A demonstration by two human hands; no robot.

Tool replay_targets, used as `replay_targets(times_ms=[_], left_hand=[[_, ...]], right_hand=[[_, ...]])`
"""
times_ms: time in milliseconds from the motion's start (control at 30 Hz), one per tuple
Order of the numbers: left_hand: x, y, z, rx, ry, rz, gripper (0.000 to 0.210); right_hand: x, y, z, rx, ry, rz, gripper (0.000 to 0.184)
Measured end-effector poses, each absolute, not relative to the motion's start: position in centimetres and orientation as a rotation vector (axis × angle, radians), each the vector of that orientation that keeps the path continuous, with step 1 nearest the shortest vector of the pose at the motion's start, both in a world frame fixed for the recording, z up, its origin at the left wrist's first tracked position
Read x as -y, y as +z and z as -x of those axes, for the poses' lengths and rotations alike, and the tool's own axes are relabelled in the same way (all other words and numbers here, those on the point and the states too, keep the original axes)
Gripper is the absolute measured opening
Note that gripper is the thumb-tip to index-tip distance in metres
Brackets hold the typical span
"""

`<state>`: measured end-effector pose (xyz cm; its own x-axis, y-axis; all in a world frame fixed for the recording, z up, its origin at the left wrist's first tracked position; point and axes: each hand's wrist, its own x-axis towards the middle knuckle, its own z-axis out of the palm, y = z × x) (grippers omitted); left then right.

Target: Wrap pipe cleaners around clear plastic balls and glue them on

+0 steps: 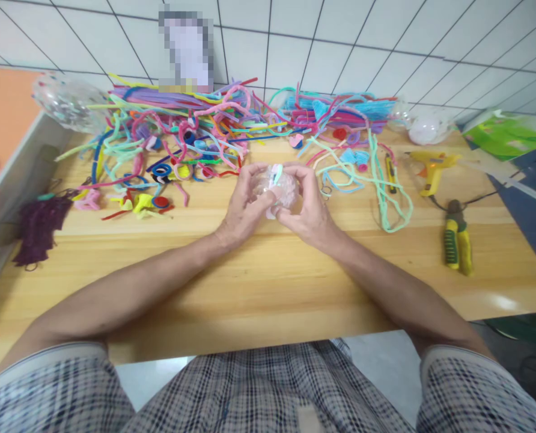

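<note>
A clear, pinkish-white ball (288,189) with pale pink and mint strips over it is held between both my hands above the middle of the table. My left hand (250,198) curls round its left side, the thumb lying across the front. From the right, my right hand (307,201) wraps it with bent fingers, its thumb low near the left thumb. The palms and fingers hide part of the ball, and I cannot make out what is inside it.
Colourful pipe cleaners (160,120) are heaped along the wall side of the wooden table (259,288). At the right lie a yellow glue gun (432,168), pliers (457,240) and a cutter knife (390,173). A confetti-filled clear balloon (70,102) and dark purple tassels (42,225) are left.
</note>
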<state>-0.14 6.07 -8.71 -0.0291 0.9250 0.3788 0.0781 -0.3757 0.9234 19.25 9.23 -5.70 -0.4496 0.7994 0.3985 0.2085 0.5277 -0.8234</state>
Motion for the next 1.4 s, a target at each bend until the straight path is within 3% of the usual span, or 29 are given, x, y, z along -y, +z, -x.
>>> replay_targets(times_ms=[533,700,767,900,1100,1400], left_hand=[[-6.1,-8.7,0.2,-1.115,1.505,-1.508,0.068],[-6.3,-8.4,0.3,-1.093,1.572,-1.511,0.065],[-6.3,-8.2,0.3,-1.058,1.609,-1.536,0.066],[-6.4,-8.3,0.4,-1.005,1.627,-1.553,0.065],[-6.3,-8.4,0.7,-0.993,1.589,-1.532,0.061],[-5.7,-8.1,0.8,-1.02,1.506,-1.565,0.067]], right_hand=[[-10.1,-6.3,-19.5,1.929,0.987,0.797,0.072],[-10.7,-6.3,-19.9,2.085,0.882,0.674,0.099],[-10.9,-6.5,-20.0,2.142,0.744,0.605,0.102],[-11.1,-7.1,-20.2,2.165,0.527,0.495,0.094],[-11.1,-7.3,-20.4,2.183,0.354,0.467,0.06],[-10.8,-7.1,-20.7,2.207,0.308,0.444,0.061]])
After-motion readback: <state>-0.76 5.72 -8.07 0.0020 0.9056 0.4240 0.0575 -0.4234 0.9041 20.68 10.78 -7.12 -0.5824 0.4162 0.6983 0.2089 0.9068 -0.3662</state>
